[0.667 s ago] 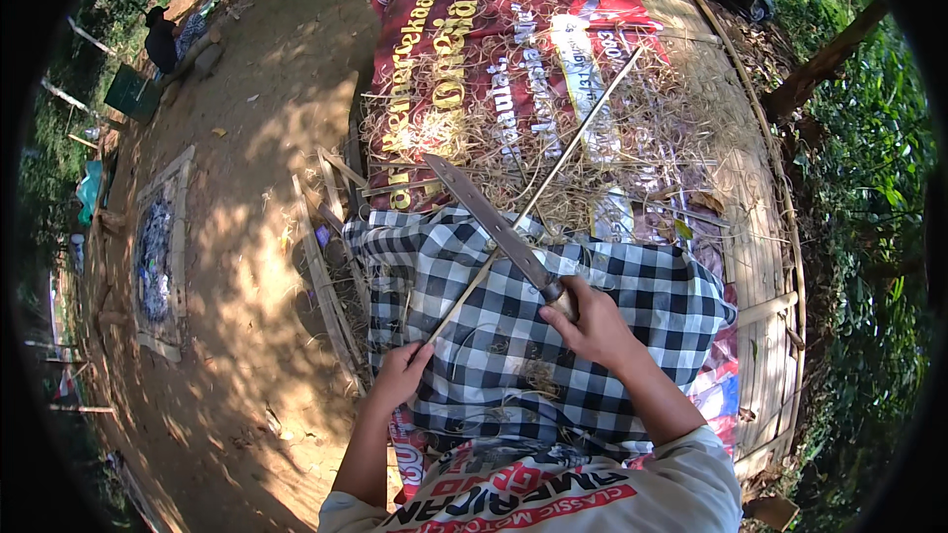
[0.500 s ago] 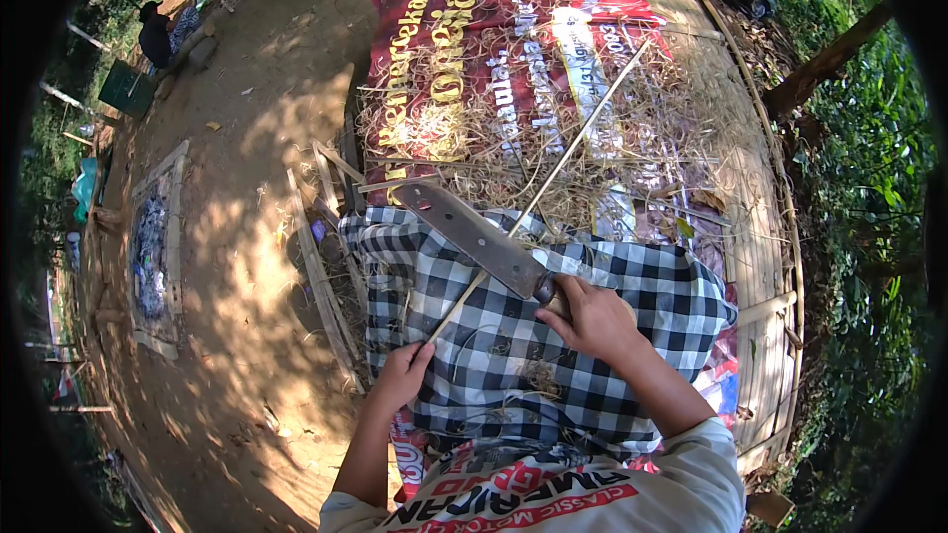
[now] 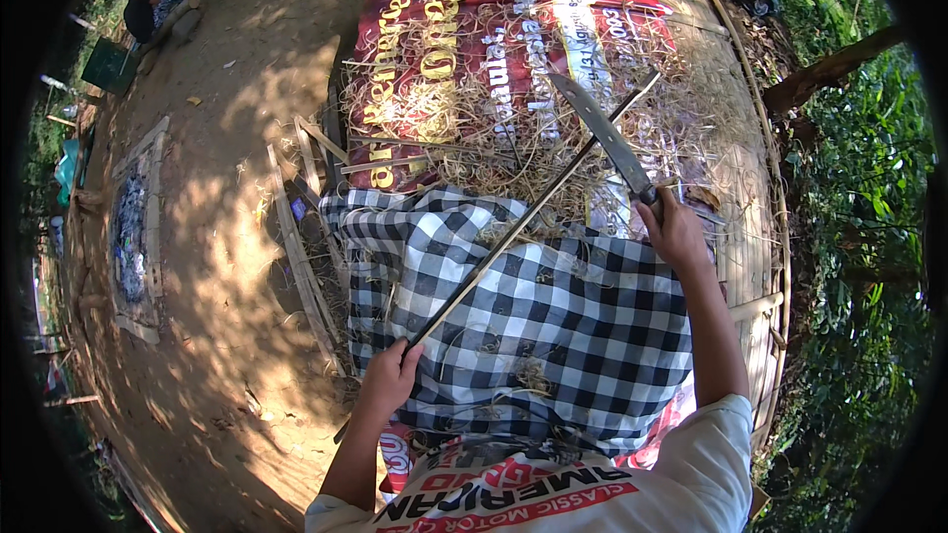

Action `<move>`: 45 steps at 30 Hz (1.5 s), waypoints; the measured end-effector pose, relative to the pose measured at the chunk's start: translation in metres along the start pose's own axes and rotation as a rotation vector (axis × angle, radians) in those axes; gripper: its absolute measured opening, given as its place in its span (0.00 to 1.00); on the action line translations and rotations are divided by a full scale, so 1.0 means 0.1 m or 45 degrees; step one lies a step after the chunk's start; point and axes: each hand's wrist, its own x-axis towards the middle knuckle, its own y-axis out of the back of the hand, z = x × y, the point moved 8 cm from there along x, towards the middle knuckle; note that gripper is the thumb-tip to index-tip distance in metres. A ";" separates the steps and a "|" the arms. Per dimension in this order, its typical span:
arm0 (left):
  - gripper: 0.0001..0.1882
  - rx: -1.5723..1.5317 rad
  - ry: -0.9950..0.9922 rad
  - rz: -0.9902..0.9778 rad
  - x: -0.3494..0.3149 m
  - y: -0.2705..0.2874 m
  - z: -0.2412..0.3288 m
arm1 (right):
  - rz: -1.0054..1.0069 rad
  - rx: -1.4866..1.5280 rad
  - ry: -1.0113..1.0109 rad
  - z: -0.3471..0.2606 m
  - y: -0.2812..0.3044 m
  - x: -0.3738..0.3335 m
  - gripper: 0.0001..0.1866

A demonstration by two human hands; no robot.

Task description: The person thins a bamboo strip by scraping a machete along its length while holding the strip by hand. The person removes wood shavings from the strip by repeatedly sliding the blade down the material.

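My left hand is closed around the near part of a long thin bamboo strip. From there the strip slants up and away to the right, dark along one side and pale along the other. In my right hand is the handle of a broad-bladed machete. Its blade points away to the left and crosses the strip near the far end; whether it touches cannot be told. Beneath the strip, a black-and-white checked cloth is spread over my lap.
Curly shavings litter a red printed banner on a bamboo platform. Split bamboo pieces lie at its left. A framed patch is on the dirt ground. Far left, a person sits near a green box.
My right hand has moved the machete away and to the right, from over the cloth toward the strip's far end. The strip's dark side now shows. My left hand has shifted slightly left.
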 end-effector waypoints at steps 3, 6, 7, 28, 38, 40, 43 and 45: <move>0.19 0.023 0.020 -0.062 0.06 0.04 0.08 | 0.131 -0.051 0.013 0.14 0.20 0.01 0.24; 0.19 0.011 0.003 -0.085 0.09 0.01 0.03 | -0.029 0.149 -0.024 -0.09 0.01 -0.09 0.25; 0.19 -0.004 -0.001 -0.083 0.10 0.00 0.03 | -0.076 0.176 0.067 -0.28 -0.07 -0.15 0.26; 0.18 0.094 -0.017 0.004 0.04 -0.02 0.05 | -0.195 -0.129 0.847 -1.01 -0.42 -0.14 0.27; 0.19 0.076 -0.015 -0.010 0.03 -0.02 -0.01 | -0.065 -0.350 0.885 -0.72 -0.20 -0.12 0.27; 0.19 0.063 -0.028 -0.009 0.04 -0.03 -0.02 | -0.098 -0.365 0.601 -0.33 -0.08 0.07 0.25; 0.19 0.116 -0.076 -0.006 0.06 -0.04 0.03 | -0.136 -0.342 0.313 0.13 0.15 0.20 0.24; 0.19 0.160 -0.102 0.006 0.10 -0.03 0.06 | -0.109 -0.388 0.374 0.01 0.12 0.15 0.25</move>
